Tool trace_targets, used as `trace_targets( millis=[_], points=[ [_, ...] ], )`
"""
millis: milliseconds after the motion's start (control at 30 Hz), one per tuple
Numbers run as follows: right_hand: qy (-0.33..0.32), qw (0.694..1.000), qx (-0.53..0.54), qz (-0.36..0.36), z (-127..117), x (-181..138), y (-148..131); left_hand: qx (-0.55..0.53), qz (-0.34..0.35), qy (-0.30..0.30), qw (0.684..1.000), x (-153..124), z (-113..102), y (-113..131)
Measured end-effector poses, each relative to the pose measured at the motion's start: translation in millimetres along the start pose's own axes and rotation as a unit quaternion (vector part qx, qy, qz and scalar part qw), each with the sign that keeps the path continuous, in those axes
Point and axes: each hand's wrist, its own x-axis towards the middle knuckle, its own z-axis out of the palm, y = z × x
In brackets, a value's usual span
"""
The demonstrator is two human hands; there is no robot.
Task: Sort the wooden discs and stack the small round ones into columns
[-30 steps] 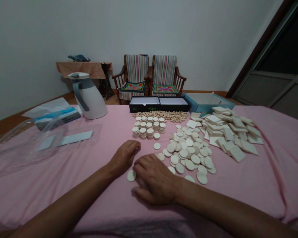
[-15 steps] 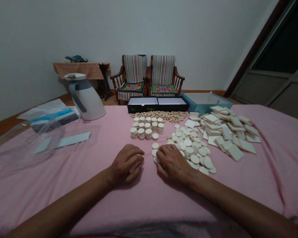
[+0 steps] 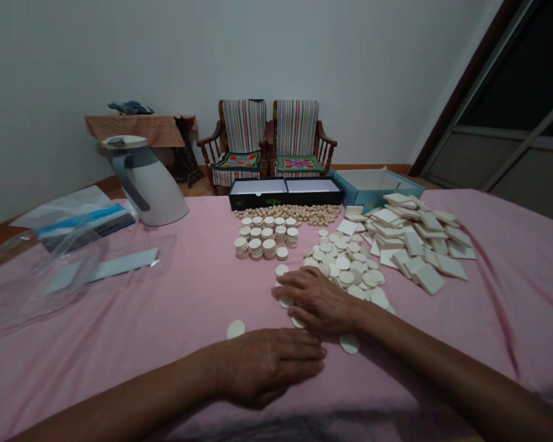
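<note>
Low over the pink cloth, my left hand (image 3: 271,365) stretches rightward with its fingers extended, its palm hidden. One pale round disc (image 3: 236,329) lies just beyond its knuckles. My right hand (image 3: 317,299), fingers outstretched, rests over several loose discs and covers part of them. A disc (image 3: 286,302) shows past its fingertips, and another disc (image 3: 349,344) lies below its wrist. Beyond that hand spreads a heap of pale discs (image 3: 345,277). Short stacks of discs (image 3: 268,248) stand in rows ahead, with a single disc (image 3: 282,253) at the near right corner.
Square pale tiles (image 3: 415,239) are piled at right. Small wooden beads (image 3: 304,215) lie before a black two-part box (image 3: 286,199) and a blue box (image 3: 373,195). A white jug (image 3: 159,193), a blue-and-dark package (image 3: 85,227) and clear plastic packaging (image 3: 166,252) occupy the left.
My left hand has come nearer and to the right, fingers straightened. My right hand has spread flat over the loose discs. Discs now show beside the left hand and below the right wrist.
</note>
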Motion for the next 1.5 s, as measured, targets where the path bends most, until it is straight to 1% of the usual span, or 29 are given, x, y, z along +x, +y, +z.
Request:
trace_targets(
  millis=[100,267,333,433,533,600,633,700,733,767,800,833,900,967,1067,1167,1200,1300,1400,1500],
  points=[
    [-0.023,1.000,-0.019,-0.005,0.7,0.6,-4.5,-0.023,-0.002,-0.014,1.000,1.1,-0.3,2.1],
    [-0.013,0.996,-0.086,0.019,1.6,0.4,-10.9,-0.037,0.015,-0.016,0.999,2.3,-1.3,3.7],
    [-0.008,0.991,-0.123,0.045,1.2,1.0,-7.2,-0.037,0.015,-0.016,0.999,1.6,0.3,3.1],
    [0.005,0.982,-0.162,0.100,-1.6,1.9,7.1,-0.020,0.021,-0.024,0.999,2.5,1.9,4.3],
    [0.030,0.971,-0.173,0.162,-7.3,0.2,24.7,0.014,0.025,-0.033,0.999,4.9,-6.8,10.7],
    [0.055,0.968,-0.159,0.187,-13.2,-3.3,31.7,0.039,-0.009,-0.034,0.999,2.7,-20.8,15.9],
    [0.068,0.968,-0.146,0.195,-16.8,-6.0,32.5,0.049,-0.052,-0.042,0.997,-0.7,-29.5,17.9],
    [0.083,0.971,-0.106,0.199,-24.6,-12.5,27.8,0.072,-0.184,-0.012,0.980,-12.1,-46.8,19.4],
    [0.080,0.975,-0.076,0.195,-28.3,-16.0,22.7,0.084,-0.255,-0.002,0.963,-19.4,-54.1,18.8],
    [0.067,0.979,-0.042,0.187,-31.5,-19.5,16.3,0.097,-0.311,0.004,0.946,-27.0,-59.7,17.6],
    [0.048,0.984,-0.008,0.173,-33.9,-22.6,9.2,0.097,-0.356,-0.009,0.930,-34.1,-63.6,16.0],
    [0.025,0.987,0.018,0.157,-35.3,-25.2,2.1,0.093,-0.388,-0.026,0.917,-40.2,-65.5,14.3],
    [-0.018,0.991,0.041,0.127,-34.7,-28.6,-9.8,0.082,-0.427,-0.049,0.899,-47.2,-65.0,11.3],
    [-0.044,0.992,0.034,0.109,-30.3,-29.1,-15.9,0.070,-0.447,-0.052,0.890,-46.4,-61.5,8.4],
    [-0.050,0.993,0.015,0.109,-21.0,-26.1,-14.2,0.055,-0.449,-0.027,0.892,-33.2,-56.0,1.6],
    [-0.050,0.992,0.007,0.113,-15.5,-21.7,-7.6,0.042,-0.434,0.034,0.899,-12.8,-49.2,-10.8],
    [-0.050,0.992,0.007,0.114,-15.2,-20.6,-6.0,0.038,-0.437,0.062,0.897,-5.7,-46.0,-15.5],
    [-0.054,0.989,0.014,0.138,-17.9,-19.3,-4.2,0.037,-0.442,0.111,0.889,12.2,-35.3,-27.3],
    [-0.053,0.986,0.027,0.156,-19.8,-20.9,-3.4,0.032,-0.448,0.119,0.886,22.6,-28.5,-32.1],
    [-0.047,0.986,0.040,0.152,-17.0,-22.3,-0.8,0.028,-0.450,0.107,0.886,26.4,-27.6,-31.4]
  ],
)
